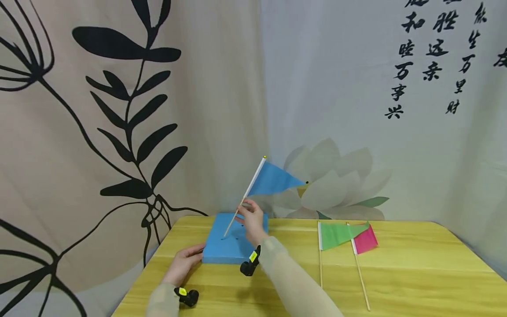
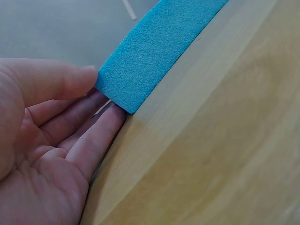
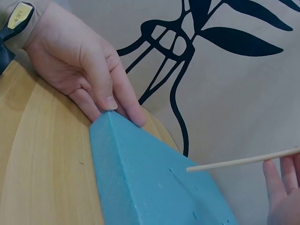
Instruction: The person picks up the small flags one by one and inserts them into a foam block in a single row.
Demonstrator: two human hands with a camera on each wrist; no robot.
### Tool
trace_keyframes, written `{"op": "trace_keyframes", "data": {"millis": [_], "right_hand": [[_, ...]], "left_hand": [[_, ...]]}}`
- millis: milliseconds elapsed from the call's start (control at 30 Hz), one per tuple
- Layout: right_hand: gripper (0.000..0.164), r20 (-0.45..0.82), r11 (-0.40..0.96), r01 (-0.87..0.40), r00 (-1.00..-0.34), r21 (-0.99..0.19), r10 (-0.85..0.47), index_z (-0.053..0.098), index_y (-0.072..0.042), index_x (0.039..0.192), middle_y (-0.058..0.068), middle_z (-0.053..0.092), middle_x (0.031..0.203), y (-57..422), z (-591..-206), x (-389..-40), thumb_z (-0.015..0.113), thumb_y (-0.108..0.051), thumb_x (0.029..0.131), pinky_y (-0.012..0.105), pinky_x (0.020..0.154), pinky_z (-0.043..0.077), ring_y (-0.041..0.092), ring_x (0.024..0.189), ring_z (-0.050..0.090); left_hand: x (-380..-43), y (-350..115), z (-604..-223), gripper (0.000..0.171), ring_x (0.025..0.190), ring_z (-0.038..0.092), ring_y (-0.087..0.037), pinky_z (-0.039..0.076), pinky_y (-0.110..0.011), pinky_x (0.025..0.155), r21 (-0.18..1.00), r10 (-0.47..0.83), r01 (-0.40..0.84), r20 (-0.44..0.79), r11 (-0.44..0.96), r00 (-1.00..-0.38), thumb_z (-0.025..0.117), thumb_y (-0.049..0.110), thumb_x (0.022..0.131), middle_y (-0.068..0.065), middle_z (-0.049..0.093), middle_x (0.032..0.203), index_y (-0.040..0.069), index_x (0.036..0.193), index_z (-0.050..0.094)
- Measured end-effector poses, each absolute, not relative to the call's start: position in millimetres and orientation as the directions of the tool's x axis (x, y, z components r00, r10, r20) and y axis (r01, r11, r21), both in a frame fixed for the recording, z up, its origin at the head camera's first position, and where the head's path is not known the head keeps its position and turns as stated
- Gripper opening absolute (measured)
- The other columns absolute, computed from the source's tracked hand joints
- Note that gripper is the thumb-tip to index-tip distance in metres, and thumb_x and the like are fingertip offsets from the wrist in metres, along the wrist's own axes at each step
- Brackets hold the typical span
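Observation:
A blue pennant flag (image 1: 273, 178) on a thin wooden stick (image 3: 234, 162) is pinched in my right hand (image 1: 254, 220), tilted with its cloth up and to the right. Below it lies a blue foam block (image 1: 226, 254) with several small holes in its top. In the right wrist view the stick's bare lower end hangs close over that top, near one hole (image 3: 170, 170). My left hand (image 1: 184, 262) rests against the block's near left corner, fingers fairly straight along the side and thumb at the corner's upper edge.
On the wooden table (image 1: 428, 264), right of my right arm, lie a green flag (image 1: 336, 235) and a pink flag (image 1: 366, 241), the green cloth partly over the pink. A printed curtain (image 1: 222, 110) hangs behind the table. Each wrist carries a small black camera (image 1: 250, 264).

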State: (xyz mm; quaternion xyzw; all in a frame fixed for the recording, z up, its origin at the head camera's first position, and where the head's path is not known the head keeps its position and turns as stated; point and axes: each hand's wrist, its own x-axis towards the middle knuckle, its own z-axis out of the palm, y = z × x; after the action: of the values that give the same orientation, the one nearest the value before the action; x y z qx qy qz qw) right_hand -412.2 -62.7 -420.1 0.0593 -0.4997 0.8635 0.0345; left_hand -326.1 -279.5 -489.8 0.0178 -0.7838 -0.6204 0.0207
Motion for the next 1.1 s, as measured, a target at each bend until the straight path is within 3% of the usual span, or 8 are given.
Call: {"op": "trace_keyframes", "data": {"millis": [333, 700, 933, 1100], "right_hand": [[0.019, 0.131, -0.485, -0.100, -0.991, -0.868, -0.031, 0.062, -0.007, 0.113, 0.012, 0.061, 0.100, -68, -423, -413, 0.062, -0.005, 0.095, 0.049, 0.088, 0.053, 0.020, 0.085, 0.065], [0.020, 0.161, -0.403, -0.129, -0.986, -0.906, -0.045, 0.062, -0.003, 0.114, 0.011, 0.060, 0.098, -80, -424, -413, 0.061, -0.003, 0.094, 0.054, 0.088, 0.052, 0.020, 0.084, 0.064], [0.017, 0.174, -0.317, -0.146, -0.983, -0.937, -0.063, 0.064, -0.008, 0.111, 0.010, 0.062, 0.098, -81, -418, -411, 0.061, -0.004, 0.095, 0.042, 0.080, 0.057, 0.025, 0.088, 0.064], [0.017, 0.184, -0.250, -0.160, -0.980, -0.955, -0.074, 0.065, -0.008, 0.111, 0.010, 0.063, 0.098, -84, -421, -411, 0.062, -0.005, 0.094, 0.041, 0.078, 0.058, 0.030, 0.093, 0.064]], "left_hand": [[-325, -276, -488, 0.039, 0.129, 0.045, -0.036, 0.039, -0.048, 0.106, 0.976, -0.056, -0.006, 0.006, 0.219, -0.998, 0.058, 0.006, 0.095, -0.020, 0.052, 0.138, -0.004, 0.133, 0.057], [-326, -280, -490, 0.039, 0.130, 0.044, -0.036, 0.038, -0.048, 0.106, 0.971, -0.054, -0.010, 0.003, 0.238, -0.999, 0.057, 0.005, 0.095, -0.021, 0.051, 0.138, -0.004, 0.133, 0.056], [-328, -281, -490, 0.039, 0.130, 0.044, -0.036, 0.040, -0.046, 0.105, 0.975, -0.044, -0.004, 0.006, 0.223, -0.999, 0.057, 0.004, 0.095, -0.021, 0.050, 0.139, -0.005, 0.133, 0.056], [-328, -281, -490, 0.039, 0.131, 0.044, -0.035, 0.041, -0.044, 0.104, 0.974, -0.048, -0.011, 0.000, 0.225, -0.999, 0.058, 0.004, 0.095, -0.021, 0.050, 0.140, -0.004, 0.133, 0.056]]}}
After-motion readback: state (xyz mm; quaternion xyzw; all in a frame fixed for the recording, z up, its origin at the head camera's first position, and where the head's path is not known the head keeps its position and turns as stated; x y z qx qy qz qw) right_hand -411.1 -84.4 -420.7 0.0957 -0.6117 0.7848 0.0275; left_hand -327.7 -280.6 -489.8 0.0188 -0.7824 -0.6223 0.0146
